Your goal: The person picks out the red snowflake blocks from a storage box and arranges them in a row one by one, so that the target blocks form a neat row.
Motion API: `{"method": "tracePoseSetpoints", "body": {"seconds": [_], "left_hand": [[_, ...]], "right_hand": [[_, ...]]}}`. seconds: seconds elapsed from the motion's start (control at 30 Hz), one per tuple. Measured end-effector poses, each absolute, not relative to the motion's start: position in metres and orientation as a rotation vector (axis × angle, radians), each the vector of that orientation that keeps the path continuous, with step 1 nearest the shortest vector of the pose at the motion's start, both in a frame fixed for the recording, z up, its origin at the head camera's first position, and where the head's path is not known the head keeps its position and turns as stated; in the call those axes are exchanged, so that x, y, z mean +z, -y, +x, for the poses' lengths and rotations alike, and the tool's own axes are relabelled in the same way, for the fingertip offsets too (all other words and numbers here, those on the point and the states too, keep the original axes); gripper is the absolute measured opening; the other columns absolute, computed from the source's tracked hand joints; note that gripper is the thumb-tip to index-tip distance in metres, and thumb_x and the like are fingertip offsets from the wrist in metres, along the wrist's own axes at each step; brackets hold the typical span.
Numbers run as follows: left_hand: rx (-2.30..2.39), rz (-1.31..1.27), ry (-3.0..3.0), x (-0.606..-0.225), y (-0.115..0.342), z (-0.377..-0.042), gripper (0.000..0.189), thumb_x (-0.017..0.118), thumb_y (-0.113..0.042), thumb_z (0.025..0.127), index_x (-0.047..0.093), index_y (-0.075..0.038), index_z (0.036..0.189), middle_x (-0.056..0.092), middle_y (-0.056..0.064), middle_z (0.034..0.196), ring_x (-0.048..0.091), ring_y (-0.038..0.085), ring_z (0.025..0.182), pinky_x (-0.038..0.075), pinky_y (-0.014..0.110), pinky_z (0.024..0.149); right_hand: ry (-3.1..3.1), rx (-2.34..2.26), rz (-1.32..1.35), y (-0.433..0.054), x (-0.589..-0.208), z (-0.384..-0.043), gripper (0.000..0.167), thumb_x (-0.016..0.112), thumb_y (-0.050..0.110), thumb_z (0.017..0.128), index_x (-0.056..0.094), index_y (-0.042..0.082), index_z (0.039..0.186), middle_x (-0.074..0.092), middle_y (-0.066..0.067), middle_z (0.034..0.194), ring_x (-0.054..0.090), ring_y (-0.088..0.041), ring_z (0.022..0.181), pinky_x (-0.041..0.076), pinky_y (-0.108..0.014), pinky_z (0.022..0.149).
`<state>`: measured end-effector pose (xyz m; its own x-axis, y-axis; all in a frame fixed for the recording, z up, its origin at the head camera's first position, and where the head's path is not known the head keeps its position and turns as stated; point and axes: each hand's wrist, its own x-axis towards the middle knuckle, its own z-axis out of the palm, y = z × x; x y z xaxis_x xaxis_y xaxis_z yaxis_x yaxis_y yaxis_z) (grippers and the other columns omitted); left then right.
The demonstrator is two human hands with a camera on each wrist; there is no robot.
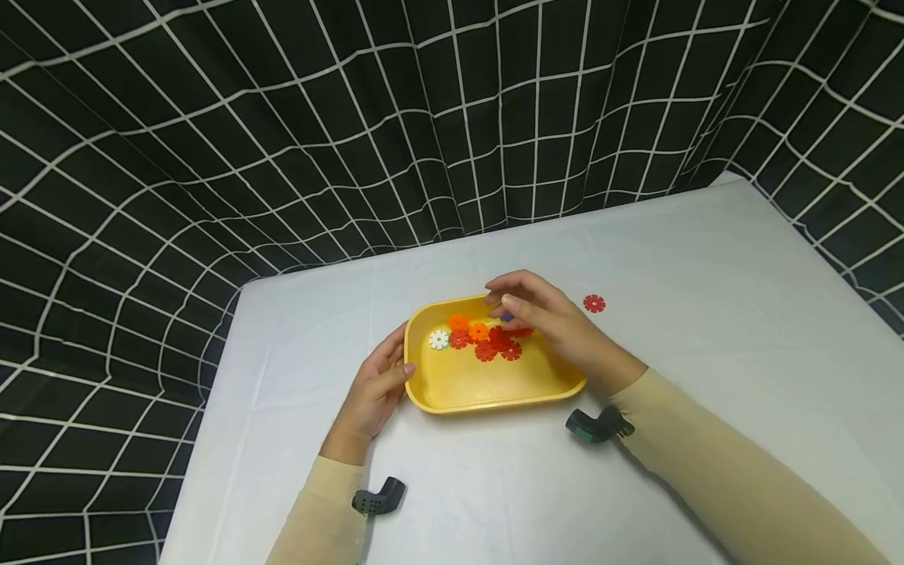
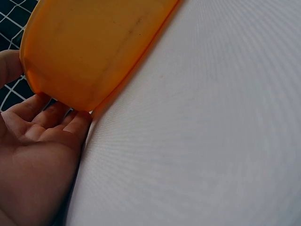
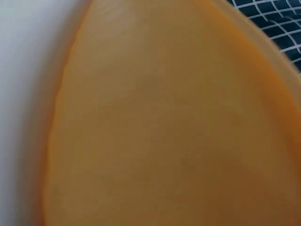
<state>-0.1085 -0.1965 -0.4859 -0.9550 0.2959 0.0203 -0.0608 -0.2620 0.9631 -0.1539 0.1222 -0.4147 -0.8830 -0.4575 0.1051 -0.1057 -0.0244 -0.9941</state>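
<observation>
A yellow plastic tray (image 1: 494,384) sits on the white cloth, holding several notched plastic discs: a white disc (image 1: 439,339), orange discs (image 1: 458,322) and red discs (image 1: 486,351). My left hand (image 1: 377,384) grips the tray's left end, thumb over the rim and fingers against the outer wall. In the left wrist view those fingers (image 2: 47,113) touch the orange-looking wall. Over the tray's far right corner hovers my right hand (image 1: 540,310), fingers loosely bent, thumb apart from the index finger. A blue piece (image 1: 506,317) shows just below the thumb; its contact with the fingers is unclear.
One red disc (image 1: 594,304) lies on the white tablecloth (image 1: 706,314), right of the tray. Black cloth with a white grid (image 1: 466,118) hangs behind and around the table. The tray's wall (image 3: 164,117) fills most of the right wrist view.
</observation>
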Motion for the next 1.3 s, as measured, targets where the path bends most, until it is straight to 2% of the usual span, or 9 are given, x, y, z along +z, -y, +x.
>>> {"method": "tracePoseSetpoints", "body": {"seconds": [0.1, 0.27, 0.4, 0.6, 0.73, 0.83, 1.0, 1.13, 1.3], "left_hand": [[2.308, 0.300, -1.745, -0.485, 0.195, -0.109, 0.069, 0.054, 0.005, 0.104, 0.030, 0.003, 0.169, 0.033, 0.018, 0.173, 0.032, 0.034, 0.159, 0.039, 0.039, 0.121], [2.310, 0.281, -1.755, -0.484, 0.195, -0.109, 0.069, 0.055, 0.006, 0.104, 0.031, 0.002, 0.169, 0.035, 0.017, 0.173, 0.034, 0.032, 0.158, 0.039, 0.038, 0.121], [2.303, 0.282, -1.762, -0.483, 0.195, -0.108, 0.070, 0.055, 0.005, 0.104, 0.031, 0.002, 0.169, 0.034, 0.018, 0.173, 0.033, 0.033, 0.158, 0.039, 0.039, 0.121], [2.305, 0.275, -1.762, -0.481, 0.195, -0.106, 0.070, 0.053, 0.006, 0.104, 0.029, 0.003, 0.169, 0.033, 0.019, 0.173, 0.032, 0.034, 0.159, 0.039, 0.039, 0.121], [2.302, 0.276, -1.763, -0.481, 0.195, -0.106, 0.069, 0.052, 0.006, 0.104, 0.030, 0.002, 0.169, 0.033, 0.019, 0.174, 0.032, 0.034, 0.159, 0.040, 0.039, 0.121], [2.298, 0.282, -1.768, -0.481, 0.195, -0.107, 0.069, 0.052, 0.006, 0.105, 0.030, 0.002, 0.169, 0.033, 0.019, 0.173, 0.032, 0.034, 0.159, 0.040, 0.039, 0.121], [2.304, 0.282, -1.765, -0.482, 0.194, -0.107, 0.069, 0.052, 0.007, 0.104, 0.030, 0.002, 0.169, 0.033, 0.019, 0.173, 0.032, 0.034, 0.159, 0.039, 0.038, 0.121], [2.306, 0.275, -1.763, -0.482, 0.194, -0.107, 0.069, 0.052, 0.007, 0.104, 0.031, 0.002, 0.169, 0.034, 0.018, 0.173, 0.033, 0.033, 0.159, 0.040, 0.038, 0.120], [2.301, 0.269, -1.765, -0.481, 0.194, -0.106, 0.069, 0.054, 0.006, 0.104, 0.030, 0.002, 0.169, 0.035, 0.018, 0.173, 0.034, 0.033, 0.158, 0.040, 0.038, 0.120]], "right_hand": [[-2.007, -1.955, -0.538, -0.118, -0.419, -0.157, 0.045, 0.057, 0.030, 0.113, 0.056, 0.001, 0.147, 0.061, -0.023, 0.143, 0.061, -0.040, 0.126, 0.057, -0.046, 0.104], [-2.057, -1.856, -0.421, -0.114, -0.419, -0.161, 0.055, 0.061, 0.043, 0.111, 0.058, 0.002, 0.147, 0.063, -0.019, 0.142, 0.061, -0.043, 0.128, 0.054, -0.053, 0.107], [-2.090, -1.734, -0.320, -0.111, -0.419, -0.164, 0.057, 0.063, 0.047, 0.109, 0.058, 0.005, 0.148, 0.062, -0.018, 0.143, 0.061, -0.040, 0.130, 0.052, -0.057, 0.110], [-2.107, -1.633, -0.266, -0.108, -0.420, -0.166, 0.056, 0.062, 0.051, 0.109, 0.059, 0.010, 0.147, 0.061, -0.014, 0.146, 0.058, -0.036, 0.134, 0.052, -0.055, 0.110], [-2.129, -1.584, -0.267, -0.109, -0.424, -0.167, 0.059, 0.067, 0.052, 0.105, 0.061, 0.011, 0.147, 0.062, -0.012, 0.142, 0.058, -0.033, 0.129, 0.053, -0.051, 0.107], [-2.163, -1.543, -0.314, -0.110, -0.430, -0.169, 0.061, 0.074, 0.045, 0.102, 0.060, 0.008, 0.148, 0.061, -0.013, 0.142, 0.056, -0.034, 0.127, 0.051, -0.048, 0.107], [-2.234, -1.476, -0.386, -0.109, -0.436, -0.170, 0.056, 0.081, 0.021, 0.100, 0.059, 0.004, 0.149, 0.061, -0.015, 0.146, 0.056, -0.036, 0.131, 0.047, -0.049, 0.115], [-2.334, -1.370, -0.460, -0.106, -0.436, -0.168, 0.050, 0.080, 0.003, 0.098, 0.061, 0.002, 0.144, 0.062, -0.015, 0.143, 0.057, -0.036, 0.131, 0.047, -0.051, 0.117], [-2.484, -1.183, -0.542, -0.104, -0.437, -0.164, 0.045, 0.075, -0.008, 0.096, 0.065, 0.002, 0.138, 0.063, -0.014, 0.137, 0.057, -0.034, 0.129, 0.047, -0.049, 0.116]]}}
